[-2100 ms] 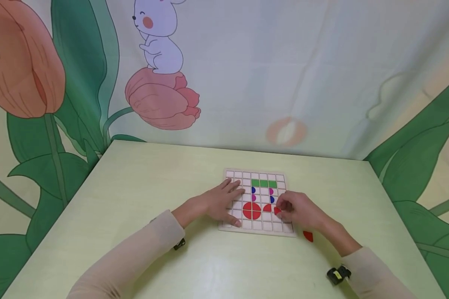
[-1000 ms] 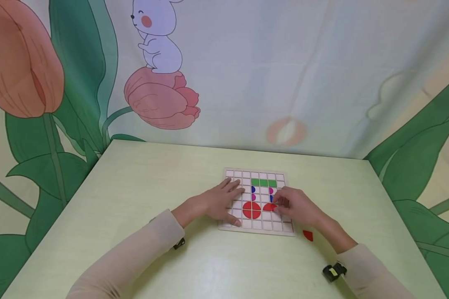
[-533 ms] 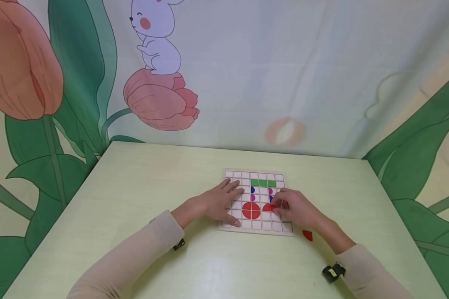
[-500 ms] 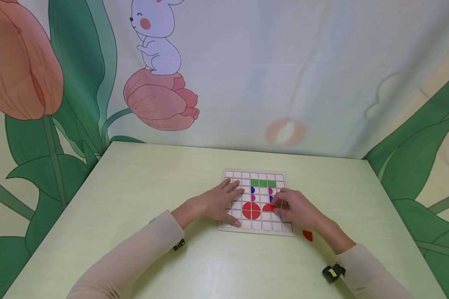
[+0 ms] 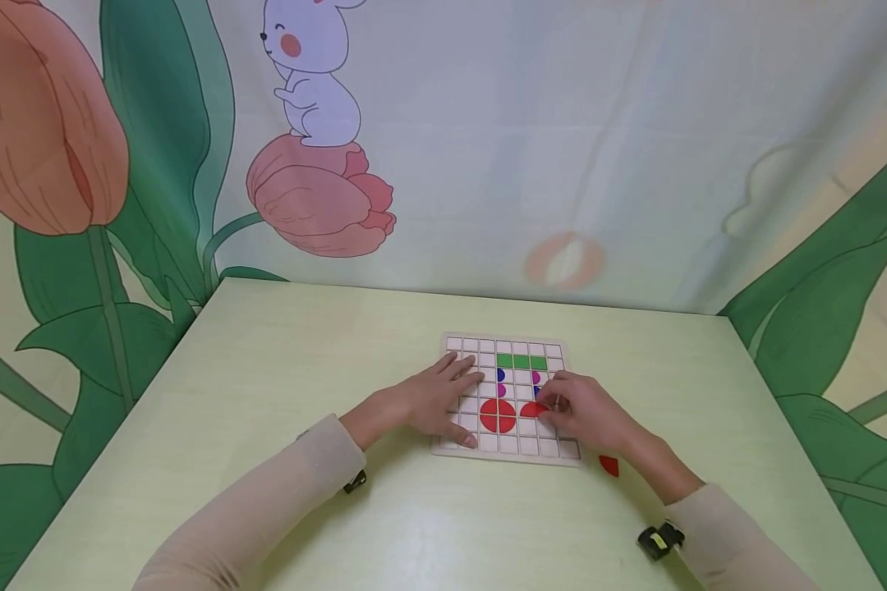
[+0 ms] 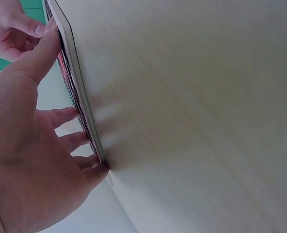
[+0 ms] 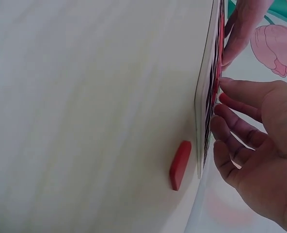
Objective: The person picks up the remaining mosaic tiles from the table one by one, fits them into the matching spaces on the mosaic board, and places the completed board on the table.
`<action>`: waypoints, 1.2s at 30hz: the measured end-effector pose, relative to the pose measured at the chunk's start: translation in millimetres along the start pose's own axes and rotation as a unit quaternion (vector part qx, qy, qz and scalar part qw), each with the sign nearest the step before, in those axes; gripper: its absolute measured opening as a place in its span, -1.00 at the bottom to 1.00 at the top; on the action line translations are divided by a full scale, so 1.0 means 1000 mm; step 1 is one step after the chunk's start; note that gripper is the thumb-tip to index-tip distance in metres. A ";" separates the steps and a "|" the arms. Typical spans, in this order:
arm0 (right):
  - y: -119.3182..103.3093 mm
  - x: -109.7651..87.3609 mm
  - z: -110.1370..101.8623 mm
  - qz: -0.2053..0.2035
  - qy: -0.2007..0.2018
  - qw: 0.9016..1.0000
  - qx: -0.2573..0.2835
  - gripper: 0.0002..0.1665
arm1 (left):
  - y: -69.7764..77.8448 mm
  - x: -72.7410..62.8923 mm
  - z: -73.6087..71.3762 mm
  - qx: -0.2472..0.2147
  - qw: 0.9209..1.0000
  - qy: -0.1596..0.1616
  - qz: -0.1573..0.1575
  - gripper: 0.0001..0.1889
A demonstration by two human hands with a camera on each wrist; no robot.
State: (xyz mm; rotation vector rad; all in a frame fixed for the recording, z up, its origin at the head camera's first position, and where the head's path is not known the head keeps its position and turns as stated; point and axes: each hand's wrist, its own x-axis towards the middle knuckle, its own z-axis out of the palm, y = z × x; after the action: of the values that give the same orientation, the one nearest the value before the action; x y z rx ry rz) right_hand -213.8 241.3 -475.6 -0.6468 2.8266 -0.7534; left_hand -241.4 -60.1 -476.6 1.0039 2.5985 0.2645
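A pale gridded board lies on the table. My left hand rests spread over its left side, with fingertips on its edge in the left wrist view. My right hand pinches a red quarter-circle piece down at the board, against another red quarter; its fingers partly hide the piece. Left of these, red quarters form a full circle. Green squares make a row near the top, with small blue half-circles and pink half-circles below.
One loose red quarter piece lies on the table just right of the board's near corner, also seen in the right wrist view. Black wrist devices sit at both sleeves. A printed curtain hangs behind the table.
My right hand has moved slightly left with the red quarter, which now meets the neighbouring one. In the last second it has stayed nearly still. The left hand keeps its place.
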 end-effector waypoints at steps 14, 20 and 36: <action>0.002 0.003 0.002 0.002 0.003 1.000 -0.007 -0.77 | 0.000 0.001 -0.001 -0.002 1.000 -0.003 -0.003 0.21; 0.002 0.003 0.001 0.012 0.006 1.000 0.000 -0.81 | -0.001 0.002 0.000 0.000 1.000 -0.004 -0.005 0.21; 0.003 -0.001 -0.008 0.024 -0.019 1.000 0.005 -0.82 | -0.001 0.001 0.002 -0.001 1.000 0.002 -0.005 0.21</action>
State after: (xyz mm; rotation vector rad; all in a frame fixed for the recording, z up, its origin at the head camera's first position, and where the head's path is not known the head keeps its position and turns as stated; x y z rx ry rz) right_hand -216.2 248.0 -470.4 -0.5827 2.7920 -0.7375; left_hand -241.7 -59.7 -478.9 0.9906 2.6044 0.2671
